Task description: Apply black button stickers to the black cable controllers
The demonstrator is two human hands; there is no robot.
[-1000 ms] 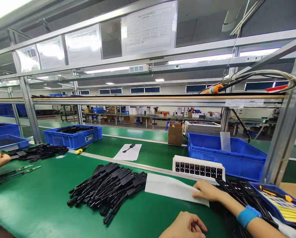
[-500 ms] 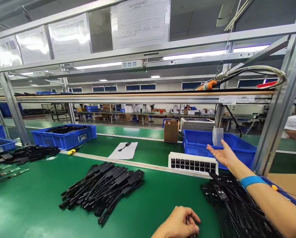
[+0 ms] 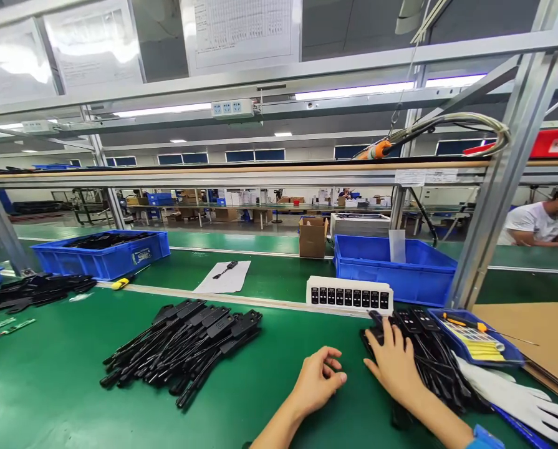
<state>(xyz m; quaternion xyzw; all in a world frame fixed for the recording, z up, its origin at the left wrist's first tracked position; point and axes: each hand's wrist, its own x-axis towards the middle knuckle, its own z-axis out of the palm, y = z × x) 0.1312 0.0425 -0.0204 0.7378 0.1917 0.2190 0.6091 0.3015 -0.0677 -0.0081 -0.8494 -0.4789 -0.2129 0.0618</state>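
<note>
My right hand (image 3: 394, 362) lies over the left side of a heap of black cabled devices (image 3: 440, 358), fingers stretched out and spread. They touch the devices at the top of the heap; whether anything sits under the palm is hidden. Left of it, my left hand (image 3: 317, 379) hovers just above the green table, loosely curled, thumb and fingers apart with nothing between them. Further left, a second pile of black cabled devices (image 3: 213, 330) is laid in rough rows, cables toward me. Behind my hands stands a white strip of black labels (image 3: 348, 280).
A blue bin (image 3: 393, 277) stands behind the label strip, another blue bin (image 3: 141, 257) with black parts at left. A small blue tray (image 3: 507, 357) with a screwdriver and white gloves (image 3: 522, 390) lie at right. One device (image 3: 227, 268) rests on white paper.
My right hand has come down from in front of the blue bin onto the device heap. My left hand has risen a little and loosened. The view has shifted to the right.
</note>
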